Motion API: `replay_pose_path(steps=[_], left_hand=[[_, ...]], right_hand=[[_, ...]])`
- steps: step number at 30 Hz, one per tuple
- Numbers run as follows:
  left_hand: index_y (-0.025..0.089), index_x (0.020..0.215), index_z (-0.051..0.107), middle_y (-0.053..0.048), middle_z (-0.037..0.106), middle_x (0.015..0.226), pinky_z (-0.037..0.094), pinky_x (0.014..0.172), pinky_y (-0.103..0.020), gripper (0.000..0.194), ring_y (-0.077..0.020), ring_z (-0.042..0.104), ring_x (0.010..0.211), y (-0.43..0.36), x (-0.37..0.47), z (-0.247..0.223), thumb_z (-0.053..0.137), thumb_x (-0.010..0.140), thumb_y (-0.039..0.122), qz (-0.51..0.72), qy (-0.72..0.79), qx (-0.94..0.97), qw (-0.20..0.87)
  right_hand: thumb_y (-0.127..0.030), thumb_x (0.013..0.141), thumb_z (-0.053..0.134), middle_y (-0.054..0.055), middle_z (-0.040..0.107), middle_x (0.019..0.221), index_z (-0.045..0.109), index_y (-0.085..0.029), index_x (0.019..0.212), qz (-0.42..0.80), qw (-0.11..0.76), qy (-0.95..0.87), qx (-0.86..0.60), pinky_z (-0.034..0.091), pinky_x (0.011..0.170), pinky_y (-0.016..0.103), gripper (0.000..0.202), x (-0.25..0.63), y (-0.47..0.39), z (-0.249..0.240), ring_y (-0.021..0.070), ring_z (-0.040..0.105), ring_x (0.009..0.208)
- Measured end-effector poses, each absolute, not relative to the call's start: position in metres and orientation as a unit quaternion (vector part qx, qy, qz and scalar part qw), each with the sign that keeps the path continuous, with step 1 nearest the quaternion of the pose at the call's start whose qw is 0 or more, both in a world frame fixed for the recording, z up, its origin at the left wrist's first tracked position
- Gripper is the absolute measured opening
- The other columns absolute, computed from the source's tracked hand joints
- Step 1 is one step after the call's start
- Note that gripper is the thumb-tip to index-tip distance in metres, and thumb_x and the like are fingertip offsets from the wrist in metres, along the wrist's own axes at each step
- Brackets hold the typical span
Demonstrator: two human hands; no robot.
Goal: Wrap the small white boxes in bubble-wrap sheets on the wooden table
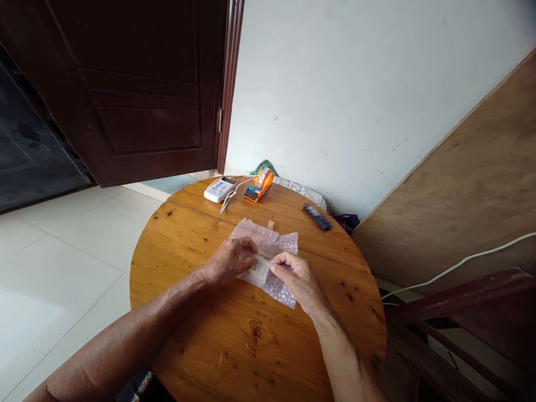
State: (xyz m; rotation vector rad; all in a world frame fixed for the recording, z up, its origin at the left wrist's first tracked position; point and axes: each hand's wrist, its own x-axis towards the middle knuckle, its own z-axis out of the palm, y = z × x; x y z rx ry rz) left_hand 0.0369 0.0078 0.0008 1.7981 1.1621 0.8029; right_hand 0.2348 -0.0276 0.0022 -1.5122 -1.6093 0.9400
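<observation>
A sheet of pinkish bubble wrap (281, 290) lies on the round wooden table (251, 346). On its middle rests a small pale, flat item (260, 269) with dark print on its left part. My left hand (234, 257) is at the left side of this item, thumb and fingertips brought close together at its upper left edge. From the right, my right hand (295, 276) has thumb and forefinger pinched at the item's upper right corner. What exactly lies between the fingertips of either hand is too small to make out.
Toward the back of the table are a white device (220, 190) with a white cable, an orange tape dispenser (259, 186) and a blurred dark object (317, 216). A small beige piece (271, 225) lies behind the wrap. The wall (335, 100) rises behind.
</observation>
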Motion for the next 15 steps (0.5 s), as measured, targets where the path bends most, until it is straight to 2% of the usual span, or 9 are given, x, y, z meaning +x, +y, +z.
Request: replay_pose_path(steps=[2,5,8,12,15], left_hand=[[0.015,0.087,0.067,0.005,0.058,0.067,0.036,0.06,-0.02,0.014,-0.0101,0.049,0.064,0.008,0.037,0.0,0.064,0.074,0.014,0.321,0.463,0.716,0.412],[0.015,0.087,0.067,0.005,0.06,0.07,0.037,0.061,-0.02,0.013,-0.0105,0.051,0.065,0.009,0.037,-0.002,0.063,0.074,0.015,0.324,0.458,0.718,0.412],[0.015,0.088,0.067,0.003,0.064,0.075,0.04,0.065,-0.021,0.014,-0.0114,0.053,0.069,0.009,0.038,-0.004,0.063,0.074,0.017,0.33,0.448,0.719,0.416],[0.016,0.087,0.067,0.003,0.064,0.075,0.041,0.066,-0.022,0.013,-0.0122,0.054,0.071,0.008,0.038,-0.002,0.064,0.075,0.021,0.323,0.453,0.722,0.411],[0.016,0.089,0.067,0.002,0.065,0.076,0.042,0.065,-0.022,0.016,-0.0127,0.055,0.07,0.011,0.031,0.002,0.063,0.075,0.024,0.313,0.457,0.72,0.417]], right_hand=[[-0.03,0.079,0.059,0.001,0.064,0.071,0.062,-0.02,0.077,0.301,0.381,-0.654,-0.58,0.044,0.061,0.028,0.01,0.236,-0.029,0.004,0.0163,0.058,0.066],[-0.022,0.085,0.056,0.005,0.067,0.088,0.064,-0.021,0.085,0.128,0.423,-0.729,-0.523,0.047,0.075,0.032,0.008,0.234,-0.035,0.012,0.0194,0.063,0.083],[-0.015,0.089,0.053,0.005,0.068,0.093,0.067,-0.021,0.091,-0.003,0.381,-0.816,-0.435,0.043,0.082,0.035,0.015,0.229,-0.042,0.02,0.0203,0.06,0.089],[-0.016,0.089,0.054,0.006,0.069,0.096,0.067,-0.02,0.096,-0.032,0.284,-0.865,-0.413,0.04,0.081,0.038,0.015,0.222,-0.046,0.024,0.0225,0.058,0.09],[-0.017,0.09,0.054,0.006,0.068,0.096,0.066,-0.02,0.093,-0.028,0.246,-0.868,-0.431,0.038,0.083,0.039,0.013,0.219,-0.047,0.024,0.023,0.058,0.09]])
